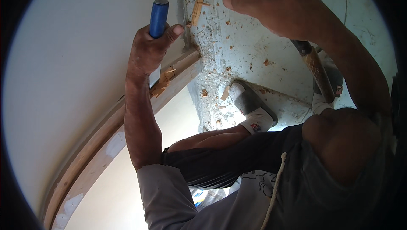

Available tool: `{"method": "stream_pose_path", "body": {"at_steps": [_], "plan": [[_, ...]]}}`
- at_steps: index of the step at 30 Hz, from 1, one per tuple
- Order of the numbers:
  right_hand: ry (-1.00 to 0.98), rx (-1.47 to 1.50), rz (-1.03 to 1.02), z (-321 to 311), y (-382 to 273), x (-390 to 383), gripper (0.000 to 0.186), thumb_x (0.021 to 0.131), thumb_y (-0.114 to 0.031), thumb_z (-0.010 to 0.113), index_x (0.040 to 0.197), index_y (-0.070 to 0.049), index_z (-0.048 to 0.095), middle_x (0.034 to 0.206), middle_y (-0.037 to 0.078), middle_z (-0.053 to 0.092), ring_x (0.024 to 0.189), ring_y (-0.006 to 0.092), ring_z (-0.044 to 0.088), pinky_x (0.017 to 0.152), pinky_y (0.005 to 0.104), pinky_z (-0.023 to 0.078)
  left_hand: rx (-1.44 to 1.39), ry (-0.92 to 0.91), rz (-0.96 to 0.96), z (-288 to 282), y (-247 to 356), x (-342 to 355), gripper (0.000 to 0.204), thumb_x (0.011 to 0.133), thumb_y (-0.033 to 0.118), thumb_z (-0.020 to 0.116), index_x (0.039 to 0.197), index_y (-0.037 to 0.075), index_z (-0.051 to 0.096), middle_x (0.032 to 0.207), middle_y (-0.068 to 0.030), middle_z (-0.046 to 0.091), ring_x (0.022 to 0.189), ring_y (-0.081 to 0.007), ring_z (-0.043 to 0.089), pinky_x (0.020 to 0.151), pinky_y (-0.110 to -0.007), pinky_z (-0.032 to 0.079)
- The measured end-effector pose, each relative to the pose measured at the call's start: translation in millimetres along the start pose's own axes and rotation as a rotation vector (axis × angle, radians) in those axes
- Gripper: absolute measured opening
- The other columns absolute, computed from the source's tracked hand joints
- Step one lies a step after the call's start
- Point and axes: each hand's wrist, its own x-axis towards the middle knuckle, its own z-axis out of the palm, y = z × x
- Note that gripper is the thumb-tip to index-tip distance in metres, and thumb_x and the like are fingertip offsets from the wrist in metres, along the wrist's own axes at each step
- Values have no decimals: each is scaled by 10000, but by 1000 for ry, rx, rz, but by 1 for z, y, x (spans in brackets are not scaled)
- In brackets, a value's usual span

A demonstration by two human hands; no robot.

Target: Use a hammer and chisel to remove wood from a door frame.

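Note:
My left hand (148,52) is closed round the blue handle of a chisel (159,18), which stands nearly upright in the fist. Below the fist its pale flat blade reaches down to a wooden frame piece (95,139), where curled wood chips (161,87) stick up beside it. In my right hand (275,7) is a hammer (320,75), gripped partway along its dark handle; the worn lower end hangs behind the wrist. The grey hammer head shows at the top edge, above the chisel's butt and apart from it. The handle between head and hand runs out of view.
A plain pale wall (76,60) rises left of the frame piece. Wood chips and a larger splinter (196,12) litter the pale, dusty floor (296,69). My slippered foot (250,98) rests near the frame's end, and my other foot is farther right.

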Motion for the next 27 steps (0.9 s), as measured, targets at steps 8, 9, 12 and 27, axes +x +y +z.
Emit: {"method": "stream_pose_path", "body": {"at_steps": [8, 9, 12, 27], "plan": [[-128, 109, 403, 7, 0, 6, 206, 872, -155, 530, 797, 18, 446, 659, 148, 531, 586, 227, 552, 556, 419, 431, 38, 26, 21, 4, -1, -1, 451, 844, 447, 720, 649, 119, 479, 513, 79, 383, 426, -22, 340, 390, -215, 262], [-257, 182, 534, 2, -9, 8, 211, 871, -160, 533, 798, 20, 448, 681, 166, 537, 605, 243, 556, 571, 433, 429, 82, 14, -3, 4, -2, -2, 453, 845, 444, 720, 646, 120, 473, 515, 78, 384, 428, -21, 341, 391, -216, 260], [91, 66, 356, 3, -27, -4, 214, 878, -171, 540, 793, 7, 456, 616, 129, 519, 547, 218, 546, 521, 394, 421, -34, 39, 22, 2, -3, -3, 451, 846, 430, 723, 641, 119, 468, 514, 80, 384, 428, -21, 338, 393, -216, 256], [113, 370, 737, -23, -51, 24, 226, 890, -196, 556, 792, -11, 470, 490, 43, 449, 418, 139, 470, 425, 314, 373, 6, -1, -21, -1, 2, 1, 511, 831, 481, 719, 590, 83, 506, 511, 48, 404, 486, -68, 361, 467, -280, 322]]}}
